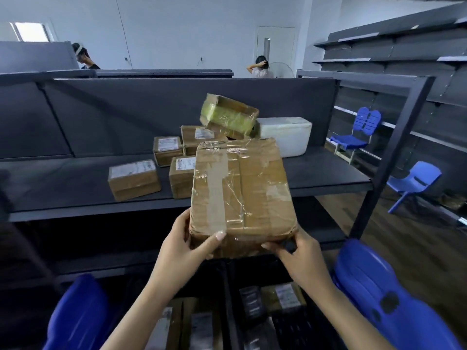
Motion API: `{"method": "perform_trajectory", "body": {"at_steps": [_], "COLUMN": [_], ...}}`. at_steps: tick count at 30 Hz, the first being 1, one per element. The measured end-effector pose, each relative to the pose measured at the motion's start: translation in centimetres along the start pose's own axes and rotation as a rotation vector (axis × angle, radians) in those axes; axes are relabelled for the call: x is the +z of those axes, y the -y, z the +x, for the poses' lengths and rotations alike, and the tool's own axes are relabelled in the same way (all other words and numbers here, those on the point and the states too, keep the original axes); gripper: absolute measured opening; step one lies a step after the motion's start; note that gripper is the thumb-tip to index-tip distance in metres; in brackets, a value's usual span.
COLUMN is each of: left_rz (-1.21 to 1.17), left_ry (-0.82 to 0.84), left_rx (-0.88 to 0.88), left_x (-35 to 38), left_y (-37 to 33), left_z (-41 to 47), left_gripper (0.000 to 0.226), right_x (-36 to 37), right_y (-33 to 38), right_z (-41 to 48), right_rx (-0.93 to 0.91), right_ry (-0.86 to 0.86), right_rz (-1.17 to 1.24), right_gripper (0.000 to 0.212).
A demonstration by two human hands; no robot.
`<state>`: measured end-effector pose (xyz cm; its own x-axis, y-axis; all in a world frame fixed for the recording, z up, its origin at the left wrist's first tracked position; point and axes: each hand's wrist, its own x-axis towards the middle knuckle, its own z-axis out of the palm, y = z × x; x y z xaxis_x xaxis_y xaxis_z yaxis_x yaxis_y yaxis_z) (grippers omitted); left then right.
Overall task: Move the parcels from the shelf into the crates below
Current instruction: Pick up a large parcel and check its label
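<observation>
Big parcel (242,193) hides the right part of small box (180,180) behind it on shelf (328,170). Left hand (184,248) & right hand (300,261): only thumbs show, other fingers hidden under parcel. Label (132,169) text too small to read. Crates (228,299) dark, blurry, cut by btm edge; contents (285,298) smeared. Left blue chair (78,314) & right blue chair (386,299) cropped, blurred.

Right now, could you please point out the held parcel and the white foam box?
held parcel (240,195): head view, taped top face.
white foam box (288,141): head view, front side.
</observation>
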<state>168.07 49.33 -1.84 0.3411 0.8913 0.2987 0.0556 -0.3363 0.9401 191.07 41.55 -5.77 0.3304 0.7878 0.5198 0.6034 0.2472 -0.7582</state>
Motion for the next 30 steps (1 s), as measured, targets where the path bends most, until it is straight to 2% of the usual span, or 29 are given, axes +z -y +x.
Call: {"method": "perform_trajectory", "body": {"at_steps": [2,6,9,12,14,17,19,23,26,28,30], "left_rz": [-0.130,-0.103,-0.062,-0.019,0.054,0.123,0.124,-0.072,-0.383,-0.450,-0.405], "left_ry": [-0.082,-0.124,-0.130,-0.151,-0.167,-0.190,-0.194,-0.189,-0.172,-0.066,0.065], "left_rx": [-0.121,-0.267,-0.231,-0.144,-0.087,-0.074,-0.071,-0.087,-0.271,-0.393,-0.433], "left_x": [-1.6,-4.0,-5.3,-6.0,-6.0,-5.4,-5.1,-4.8,-5.2,-6.3,-7.2], "left_y": [0.5,1.2,1.7,2.1,2.6,3.4,3.5,2.1,-0.4,-1.8,-2.9], "left_z": [-0.5,-0.6,-1.4,-2.6,-3.6,-4.8,-5.6,-6.0,-5.0,-4.2,-3.4], "left_gripper": [0.071,0.073,0.059,0.052,0.061,0.081,0.087,0.081,0.083,0.086,0.082], "right_x": [1.9,4.8,5.8,5.7,5.7,5.3,5.0,4.6,4.4,4.1,3.8], "right_y": [0.6,1.6,2.1,2.7,3.3,4.2,4.2,3.4,2.6,1.8,0.9], "right_z": [-1.5,-3.0,-2.8,-2.1,-1.4,-0.4,-0.4,-1.3,-2.3,-2.9,-3.4], "right_rx": [0.004,0.022,0.053,0.178,0.235,0.271,0.262,0.198,0.121,0.051,0.015], "right_ry": [0.030,0.086,0.174,0.299,0.297,0.250,0.217,0.132,0.073,0.022,0.011], "right_rz": [0.019,0.027,0.054,0.223,0.305,0.331,0.316,0.226,0.154,0.107,0.095], "right_gripper": [0.063,0.080,0.093,0.104,0.099,0.057,0.040,0.051,0.060,0.061,0.059]}}
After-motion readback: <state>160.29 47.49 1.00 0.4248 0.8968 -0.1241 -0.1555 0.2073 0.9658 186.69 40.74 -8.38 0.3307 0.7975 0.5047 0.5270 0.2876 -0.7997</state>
